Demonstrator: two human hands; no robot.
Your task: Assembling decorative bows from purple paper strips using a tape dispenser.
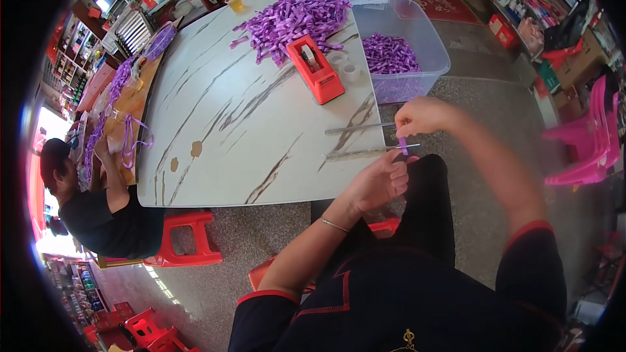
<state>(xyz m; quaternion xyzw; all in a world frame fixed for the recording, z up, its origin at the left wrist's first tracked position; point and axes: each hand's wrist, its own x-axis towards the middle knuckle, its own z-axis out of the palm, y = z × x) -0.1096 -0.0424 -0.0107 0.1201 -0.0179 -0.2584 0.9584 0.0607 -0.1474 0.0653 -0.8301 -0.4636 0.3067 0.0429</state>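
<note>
At the right edge of the table, a short purple ribbon (403, 144) runs over the tip of a thin metal rod (372, 150). My right hand (422, 116) pinches the ribbon's upper end, close to a second metal rod (358, 128) that lies roughly parallel to the first. Below, my left hand (383, 181) is closed with its fingertips at the ribbon's lower end. A small dark patch shows beside those fingertips; what it is I cannot make out. Both rods reach in over the marble-patterned table (261, 137).
A heap of purple ribbon pieces (297, 19) and a red tape dispenser (315, 70) with clear tape rolls (351, 73) lie on the table. Right of it stands a clear bin (407, 85) of purple pieces. Another person (98, 202) handles purple ribbon at left. Pink chairs (587, 137) stand right.
</note>
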